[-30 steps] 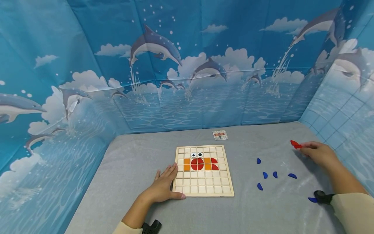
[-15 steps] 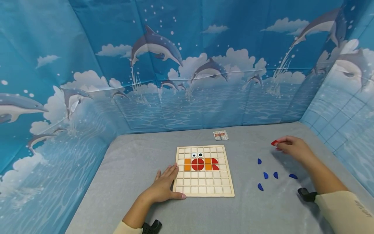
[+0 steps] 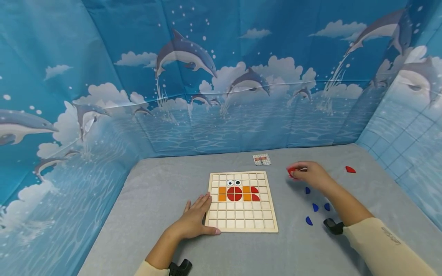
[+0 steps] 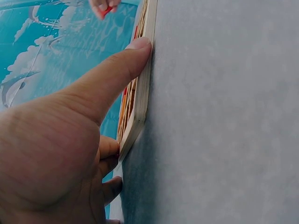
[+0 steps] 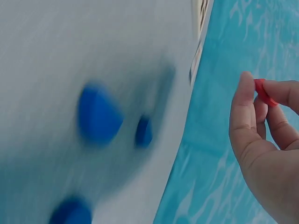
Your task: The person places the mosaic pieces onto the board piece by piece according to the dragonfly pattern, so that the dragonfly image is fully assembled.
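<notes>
A wooden grid board (image 3: 238, 225) lies on the grey cloth, carrying orange squares (image 3: 222, 194), red quarter-circle tiles (image 3: 234, 193) and two googly-eye discs (image 3: 234, 183). My left hand (image 3: 193, 220) rests at its near left corner, fingers straight along the left side and thumb on the near edge. My right hand (image 3: 309, 174) pinches a red tile (image 5: 265, 93) between thumb and fingers above the cloth, right of the board. Its exact shape is partly hidden by the fingers. Another red tile (image 3: 350, 169) lies on the cloth farther right.
Several blue half-round tiles (image 3: 309, 220) lie on the cloth, right of the board and partly beneath the right forearm. A small pattern card (image 3: 261, 159) lies behind the board. A dolphin-printed curtain (image 3: 221, 115) closes off the back and sides.
My right hand has moved left toward the board with the red tile, leaving the other red tile on the cloth in view. The left hand and board have stayed in place.
</notes>
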Motion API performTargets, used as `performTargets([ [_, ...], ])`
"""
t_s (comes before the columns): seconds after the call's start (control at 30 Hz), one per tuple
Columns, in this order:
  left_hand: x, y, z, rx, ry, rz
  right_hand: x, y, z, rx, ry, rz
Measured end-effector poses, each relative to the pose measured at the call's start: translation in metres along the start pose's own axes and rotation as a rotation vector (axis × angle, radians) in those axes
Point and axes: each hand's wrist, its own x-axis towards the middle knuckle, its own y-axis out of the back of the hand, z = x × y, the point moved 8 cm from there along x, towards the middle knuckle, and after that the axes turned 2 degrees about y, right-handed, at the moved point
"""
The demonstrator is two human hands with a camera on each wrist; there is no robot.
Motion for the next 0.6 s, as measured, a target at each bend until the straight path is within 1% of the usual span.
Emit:
performTargets([
  [0.1, 0.0, 0.0, 0.0, -0.003, 0.003, -0.004, 0.005, -0.015, -0.014, 0.056, 0.035, -0.012],
  [0.3, 0.001, 0.001, 0.0, -0.003, 0.004, -0.003, 0.017, -0.044, -0.035, 0.155, 0.057, -0.045],
  [0.47, 0.001, 0.001, 0.0, -0.001, 0.002, -0.004, 0.023, -0.067, -0.052, 0.193, 0.093, -0.086],
  [0.6, 0.001, 0.001, 0.0, 0.001, 0.0, -0.005, 0.025, -0.083, -0.067, 0.205, 0.137, -0.123],
])
